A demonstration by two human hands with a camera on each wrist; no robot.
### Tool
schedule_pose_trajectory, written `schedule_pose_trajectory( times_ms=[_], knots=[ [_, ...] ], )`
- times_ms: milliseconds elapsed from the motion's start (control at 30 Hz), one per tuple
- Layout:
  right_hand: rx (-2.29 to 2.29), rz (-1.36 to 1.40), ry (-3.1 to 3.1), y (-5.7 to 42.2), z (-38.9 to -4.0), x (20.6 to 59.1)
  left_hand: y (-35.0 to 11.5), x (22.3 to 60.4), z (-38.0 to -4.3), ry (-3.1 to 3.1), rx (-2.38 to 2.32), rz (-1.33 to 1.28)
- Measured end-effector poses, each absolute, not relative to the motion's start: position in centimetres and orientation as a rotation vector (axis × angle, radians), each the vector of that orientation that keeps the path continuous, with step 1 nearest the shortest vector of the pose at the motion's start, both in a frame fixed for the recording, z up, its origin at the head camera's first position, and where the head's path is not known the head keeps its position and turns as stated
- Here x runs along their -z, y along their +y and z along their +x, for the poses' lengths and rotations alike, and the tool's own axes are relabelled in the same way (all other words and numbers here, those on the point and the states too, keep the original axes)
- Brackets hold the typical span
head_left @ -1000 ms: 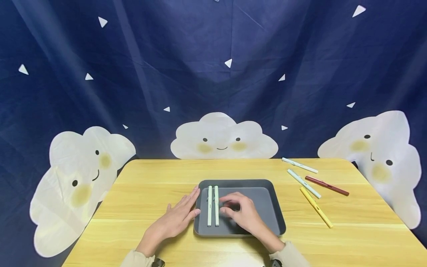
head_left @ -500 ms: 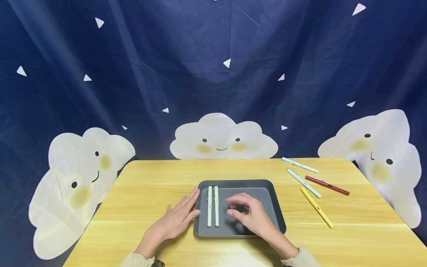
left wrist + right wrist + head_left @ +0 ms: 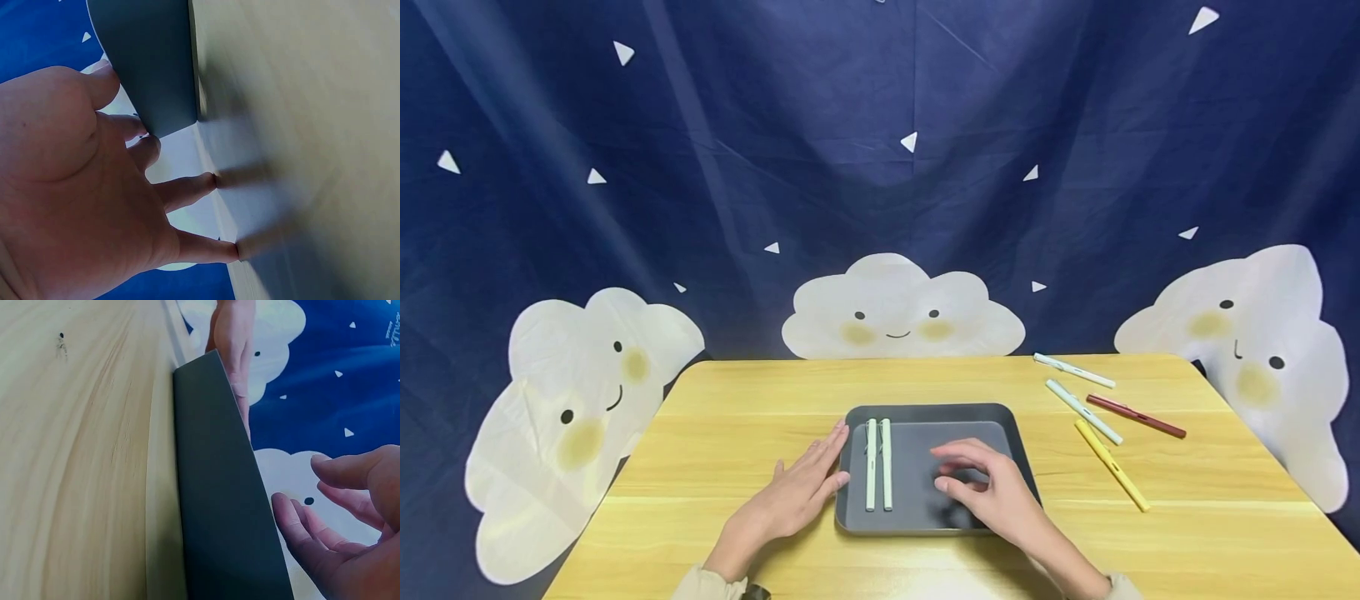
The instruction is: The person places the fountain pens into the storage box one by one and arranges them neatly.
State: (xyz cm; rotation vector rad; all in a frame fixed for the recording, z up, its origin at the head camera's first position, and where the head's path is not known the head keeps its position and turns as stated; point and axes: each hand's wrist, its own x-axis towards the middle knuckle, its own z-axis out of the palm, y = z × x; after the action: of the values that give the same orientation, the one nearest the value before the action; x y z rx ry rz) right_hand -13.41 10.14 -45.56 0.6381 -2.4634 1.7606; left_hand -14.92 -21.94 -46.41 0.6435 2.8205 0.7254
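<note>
Two pale green pens, a left one and a right one, lie side by side along the left part of a dark grey tray. My left hand rests against the tray's left side with its fingers extended; in the left wrist view, fingertips touch the tray wall and the table. Over the right half of the tray hovers my right hand, its fingers loosely bent with a gap between thumb and forefinger. Nothing is between them in the right wrist view, where the hand is above the tray's rim.
Right of the tray, several pens lie on the wooden table: a whitish one, a pale green one, a dark red one and a yellow one. A blue cloud-print curtain hangs behind.
My right hand has moved rightward over the tray, away from the two pale green pens. The left hand, the tray and the pens stay in place.
</note>
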Motion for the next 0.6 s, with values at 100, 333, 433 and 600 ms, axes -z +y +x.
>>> schedule_pose_trajectory(
  times_ms=[100, 333, 433, 600],
  knots=[
    [-1.755, 0.612, -2.471, 10.7, -13.1, 45.6, -21.9, 46.4, -14.9, 2.819, -0.725, 0.645],
    [-1.733, 0.586, -2.44, 12.3, -12.6, 45.7, -22.0, 46.4, -14.9, 2.825, -0.721, 0.639],
    [-1.711, 0.572, -2.426, 12.9, -12.3, 45.6, -22.0, 46.5, -14.9, 2.824, -0.721, 0.63],
    [-1.648, 0.54, -2.405, 14.0, -12.0, 45.5, -21.9, 46.6, -15.0, 2.821, -0.73, 0.631]
  ],
)
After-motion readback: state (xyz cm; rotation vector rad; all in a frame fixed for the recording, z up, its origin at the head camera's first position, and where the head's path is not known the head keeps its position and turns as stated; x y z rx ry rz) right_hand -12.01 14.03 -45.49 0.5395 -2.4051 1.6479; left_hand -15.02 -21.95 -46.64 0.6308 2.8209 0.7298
